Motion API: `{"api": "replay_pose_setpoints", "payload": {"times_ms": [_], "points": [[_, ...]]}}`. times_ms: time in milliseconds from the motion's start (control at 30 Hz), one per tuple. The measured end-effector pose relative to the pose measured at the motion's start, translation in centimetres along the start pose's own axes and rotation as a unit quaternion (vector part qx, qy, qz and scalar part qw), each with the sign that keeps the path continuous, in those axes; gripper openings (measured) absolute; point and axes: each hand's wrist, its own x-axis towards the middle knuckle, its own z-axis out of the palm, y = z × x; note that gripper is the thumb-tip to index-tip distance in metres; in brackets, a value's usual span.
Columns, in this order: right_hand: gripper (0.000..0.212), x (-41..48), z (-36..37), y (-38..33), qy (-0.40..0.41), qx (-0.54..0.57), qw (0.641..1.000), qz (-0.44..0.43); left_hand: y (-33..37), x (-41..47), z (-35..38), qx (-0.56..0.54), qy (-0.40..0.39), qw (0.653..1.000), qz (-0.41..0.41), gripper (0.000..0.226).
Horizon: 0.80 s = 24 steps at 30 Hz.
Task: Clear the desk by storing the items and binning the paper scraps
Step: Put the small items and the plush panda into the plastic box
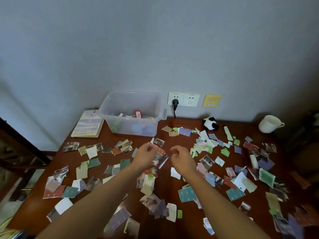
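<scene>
Several torn paper scraps (91, 163) in many colours lie scattered over the dark wooden desk (165, 187). A clear plastic storage box (120, 107) stands at the back with a few items inside. A notebook (88, 125) lies to its left. A panda plush (210, 123) and a white mug (269, 124) sit at the back right. My left hand (146, 157) and my right hand (183, 159) hover side by side above the scraps at the desk's middle. Their fingers are loosely curled and I see nothing held in either.
A wall socket with a black plug (175, 102) sits behind the box, its cable dropping to the desk. A pale green strip (228, 133) and a small white tube (253, 161) lie among the scraps on the right. Dark furniture stands at the left edge.
</scene>
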Motion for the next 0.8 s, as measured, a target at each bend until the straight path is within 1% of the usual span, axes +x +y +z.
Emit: {"api": "replay_pose_setpoints", "payload": {"times_ms": [200, 333, 433, 500, 633, 800], "points": [[0.028, -4.0, -0.6, 1.2, 0.035, 0.015, 0.999, 0.023, -0.4, -3.1, 1.2, 0.023, -0.05, 0.998, 0.025, 0.01], [0.029, -7.4, -0.9, 1.6, 0.072, 0.022, 0.995, 0.066, -0.8, -4.7, 1.7, 0.05, -0.092, 0.994, 0.042, 0.011], [0.032, -10.5, -1.0, 2.4, 0.084, 0.018, 0.992, 0.093, -1.9, -6.4, 2.3, 0.064, -0.123, 0.989, 0.06, 0.013], [0.029, -12.5, -1.1, 3.4, 0.095, 0.017, 0.99, 0.105, -3.0, -7.6, 3.0, 0.074, -0.136, 0.985, 0.07, 0.016], [0.031, -16.6, -1.4, 5.8, 0.118, 0.012, 0.983, 0.142, -5.5, -9.8, 4.9, 0.097, -0.178, 0.977, 0.071, 0.014], [0.029, -18.7, -3.5, 8.0, 0.133, 0.01, 0.978, 0.162, -5.7, -11.3, 7.3, 0.114, -0.196, 0.97, 0.086, 0.012]]}}
